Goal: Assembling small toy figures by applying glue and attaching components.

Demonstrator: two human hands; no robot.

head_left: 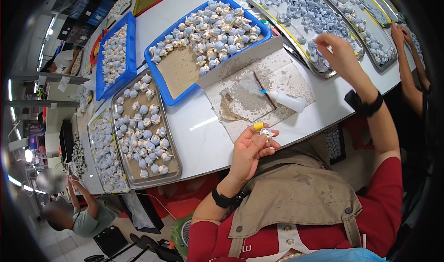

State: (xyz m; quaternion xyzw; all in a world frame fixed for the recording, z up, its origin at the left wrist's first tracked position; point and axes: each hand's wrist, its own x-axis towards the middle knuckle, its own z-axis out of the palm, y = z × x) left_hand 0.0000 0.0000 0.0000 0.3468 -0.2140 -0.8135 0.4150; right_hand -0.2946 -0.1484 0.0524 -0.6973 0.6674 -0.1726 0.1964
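Observation:
My left hand (252,152) is closed in a pinch on a small white round figurine piece (267,133) with dark dots. A yellow finger cover (258,126) wraps one fingertip of that hand. My right hand (340,58) reaches over the near edge of a metal tray of blue-grey cup-shaped parts (296,7). Its fingers are bent and look apart, with nothing visible in them. Between my hands, a white squeeze bottle with a blue tip (289,101) lies on a stained cardboard sheet (296,79).
A blue tray (173,101) of blue-and-white figurines stands beyond the cardboard. At left are a metal tray of figurines (141,146) and another blue tray (134,44). A co-worker's hands (402,35) are at far right; another person (83,211) sits at lower left.

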